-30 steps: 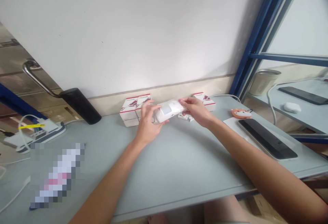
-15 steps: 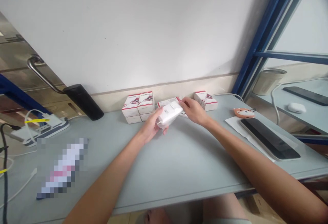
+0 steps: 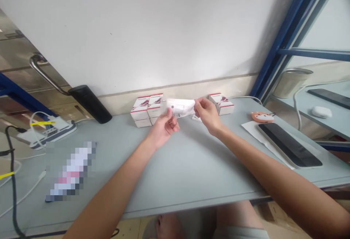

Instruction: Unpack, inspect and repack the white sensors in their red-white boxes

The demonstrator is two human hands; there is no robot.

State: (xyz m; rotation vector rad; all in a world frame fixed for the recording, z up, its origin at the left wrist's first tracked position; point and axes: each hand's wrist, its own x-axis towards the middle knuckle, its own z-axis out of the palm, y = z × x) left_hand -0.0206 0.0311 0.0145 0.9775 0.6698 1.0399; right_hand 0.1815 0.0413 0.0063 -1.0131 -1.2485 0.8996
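Observation:
Above the middle of the table, both hands hold a white item in clear plastic wrap (image 3: 181,105); its exact kind does not show. My left hand (image 3: 162,128) pinches its left lower edge between thumb and fingers. At the other end, my right hand (image 3: 207,114) grips the corner with closed fingertips. Behind and below the item lies a box with printing, mostly hidden. Stacked white and red boxes (image 3: 144,110) stand left of it by the wall, and another white and red box (image 3: 222,104) sits just beyond my right hand. A small white thing (image 3: 196,118) lies near my right fingers.
On the left are a black cylinder (image 3: 90,104), a power strip (image 3: 53,131) with cables and a blurred-out packet (image 3: 71,171). To the right, a phone (image 3: 289,145) rests on white paper, near an orange mouse (image 3: 262,117). A mirror (image 3: 322,64) leans at the right end.
The wrapped item has been raised slightly and tilted, so a different face shows. My left hand has turned with its palm more visible. The camera view has shifted slightly.

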